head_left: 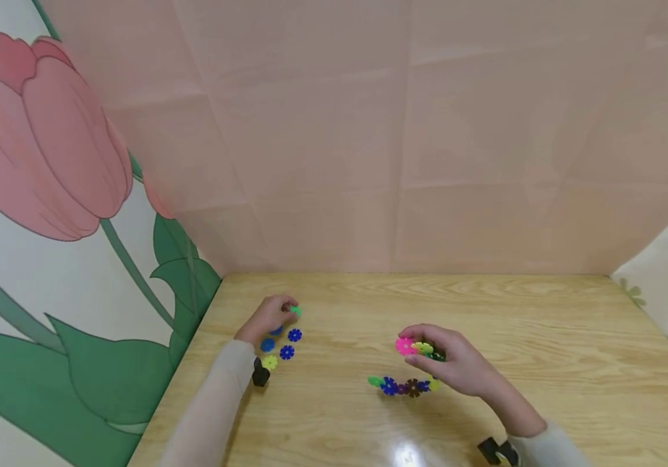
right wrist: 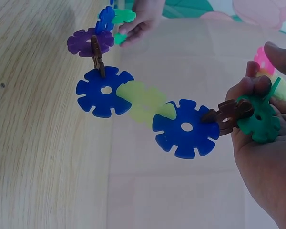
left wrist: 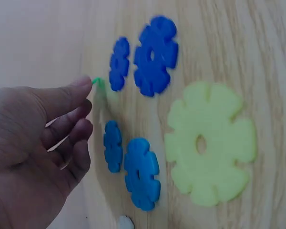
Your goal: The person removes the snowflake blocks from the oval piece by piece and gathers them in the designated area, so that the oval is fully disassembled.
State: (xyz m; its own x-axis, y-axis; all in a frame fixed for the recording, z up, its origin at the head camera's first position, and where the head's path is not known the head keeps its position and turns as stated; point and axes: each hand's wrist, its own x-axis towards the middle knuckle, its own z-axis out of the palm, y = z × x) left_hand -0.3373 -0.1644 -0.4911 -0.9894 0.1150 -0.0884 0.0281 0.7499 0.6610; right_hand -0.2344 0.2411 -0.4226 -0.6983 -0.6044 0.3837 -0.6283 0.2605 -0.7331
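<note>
On the left, my left hand point(head_left: 270, 316) pinches a green notched plastic disc point(head_left: 296, 311) between thumb and fingertips; only its edge shows in the left wrist view. Close by that hand lie loose snowflake discs: dark blue ones point(left wrist: 156, 56), lighter blue ones point(left wrist: 142, 174) and a yellow one point(left wrist: 209, 143). My right hand point(head_left: 456, 363) grips one end of a chain of interlocked discs, near a pink disc point(head_left: 405, 346) and a dark green disc point(right wrist: 258, 118). The chain curves away through brown, blue point(right wrist: 186, 129), yellow, and purple point(right wrist: 89, 42) discs to a light green one point(head_left: 375, 381).
Both hands are over a wood-grain table point(head_left: 334, 428). A pinkish cloth point(head_left: 310, 130) hangs behind its far edge, and a tulip-patterned panel point(head_left: 77, 143) borders the left side. Black wrist mounts point(head_left: 261, 374) sit at both cuffs.
</note>
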